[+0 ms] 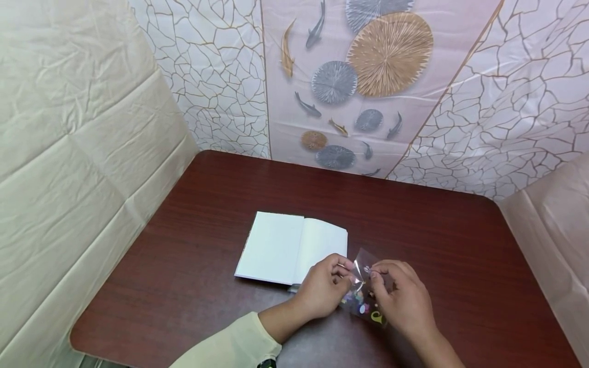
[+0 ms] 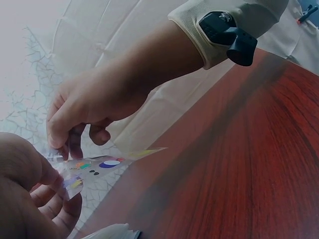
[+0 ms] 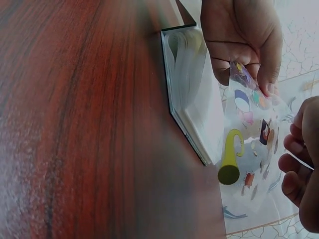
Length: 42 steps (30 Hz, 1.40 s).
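Between the two hands is a clear plastic sticker sheet (image 1: 363, 308) with small coloured pictures, raised over the table's near side. My left hand (image 1: 322, 289) pinches its left edge between thumb and fingers. On the far right part of the sheet, my right hand (image 1: 407, 299) brings thumb and forefinger together, pinching it near the top. In the right wrist view, a yellow-green horn-shaped sticker (image 3: 229, 162) shows at the sheet's lower end. An open notebook (image 1: 273, 248) with blank white pages lies just beyond my left hand, which overlaps its lower right corner.
The dark red-brown table (image 1: 184, 286) has rounded corners. A patterned cloth (image 1: 299, 122) with fish and round leaf shapes hangs behind it. Cream cloth (image 1: 92, 153) hangs along the left side, and more pale cloth (image 1: 552, 230) along the right.
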Tool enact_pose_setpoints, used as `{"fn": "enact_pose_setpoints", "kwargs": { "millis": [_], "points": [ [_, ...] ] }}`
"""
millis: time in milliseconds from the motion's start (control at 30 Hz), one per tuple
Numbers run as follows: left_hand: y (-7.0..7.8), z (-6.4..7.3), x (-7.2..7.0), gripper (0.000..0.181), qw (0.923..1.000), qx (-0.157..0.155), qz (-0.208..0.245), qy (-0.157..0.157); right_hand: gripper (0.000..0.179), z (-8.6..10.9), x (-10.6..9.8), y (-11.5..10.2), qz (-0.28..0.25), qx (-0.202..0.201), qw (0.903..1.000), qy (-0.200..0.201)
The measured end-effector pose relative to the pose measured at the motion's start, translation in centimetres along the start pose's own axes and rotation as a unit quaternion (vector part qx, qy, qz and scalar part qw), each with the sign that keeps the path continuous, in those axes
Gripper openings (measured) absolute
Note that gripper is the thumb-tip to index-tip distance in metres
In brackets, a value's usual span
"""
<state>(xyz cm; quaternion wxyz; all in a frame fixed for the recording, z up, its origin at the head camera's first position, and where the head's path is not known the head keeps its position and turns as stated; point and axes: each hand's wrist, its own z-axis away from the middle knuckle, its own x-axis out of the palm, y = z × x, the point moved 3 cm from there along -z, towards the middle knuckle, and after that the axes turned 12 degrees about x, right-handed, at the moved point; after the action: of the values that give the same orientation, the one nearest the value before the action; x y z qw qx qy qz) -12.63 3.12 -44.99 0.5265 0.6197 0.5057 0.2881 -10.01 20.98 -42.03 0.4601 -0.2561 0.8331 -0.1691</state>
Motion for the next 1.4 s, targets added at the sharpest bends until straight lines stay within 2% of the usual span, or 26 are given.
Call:
{"fn": "enact_pose_setpoints", "kwargs": {
  "millis": [500,867,1100,1400],
  "points": [
    [0.07,-0.05,-0.19,0.016,1.0000,-0.003,0.001,0.007,0.010,-0.04,-0.16,0.00,-0.009,0.006,0.9999,0.002],
    [0.13,-0.07,-0.28,0.015,0.9997,0.003,0.002,0.026,0.012,0.01,-0.14,0.19,-0.025,0.015,0.9995,0.010],
    [0.22,-0.08,-0.51,0.014,0.9988,0.004,0.014,0.047,0.013,0.13,-0.03,0.40,-0.034,0.047,0.9983,0.003],
    [0.20,-0.12,-0.80,0.014,0.9976,0.006,0.033,0.061,0.012,0.14,-0.01,0.77,-0.035,0.105,0.9938,0.001]
  ]
}}
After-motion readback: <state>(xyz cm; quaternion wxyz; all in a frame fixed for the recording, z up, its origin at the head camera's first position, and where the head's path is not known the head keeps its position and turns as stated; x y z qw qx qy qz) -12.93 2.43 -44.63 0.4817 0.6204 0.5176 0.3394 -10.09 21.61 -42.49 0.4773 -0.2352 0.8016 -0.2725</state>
